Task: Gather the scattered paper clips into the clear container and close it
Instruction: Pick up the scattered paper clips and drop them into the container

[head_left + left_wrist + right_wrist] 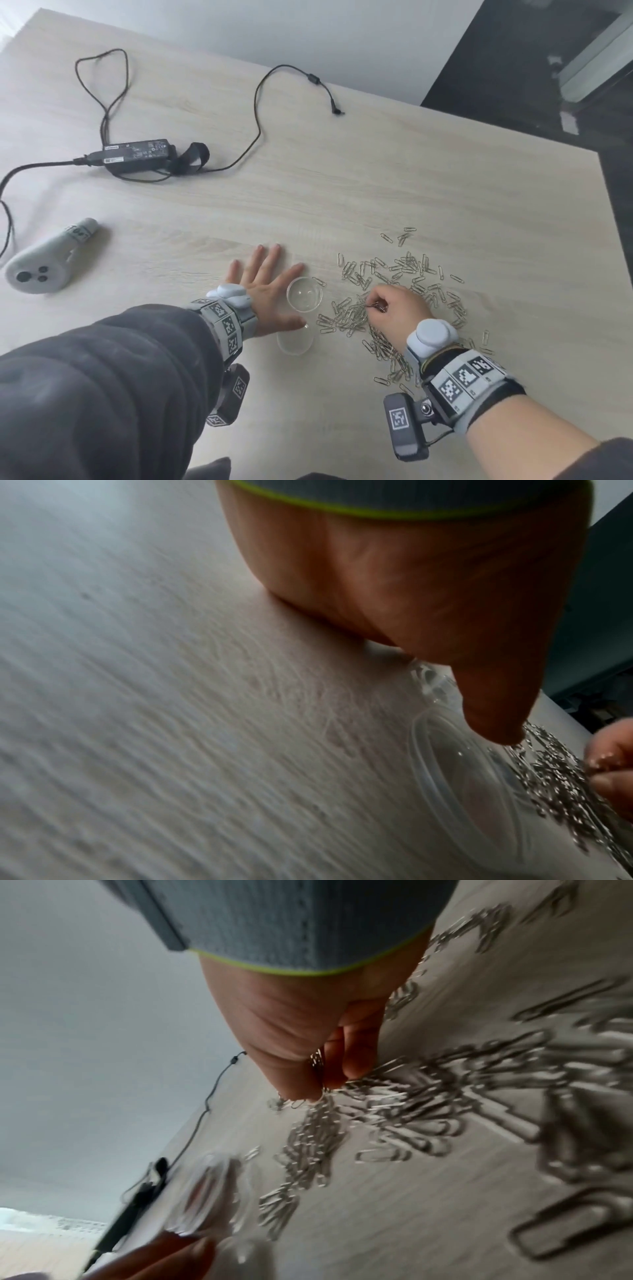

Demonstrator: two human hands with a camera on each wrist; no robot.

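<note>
First pinch of paper clips, container open and waiting

On the desk, the left hand lies spread flat, steadying the clear container; its lid sits just nearer the person. Right of the container, the right hand pinches a few paper clips from the pile. Next, likely: carry them over the container's rim and release.

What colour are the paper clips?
Silver metal, the paper clips show best in the head view.
</note>
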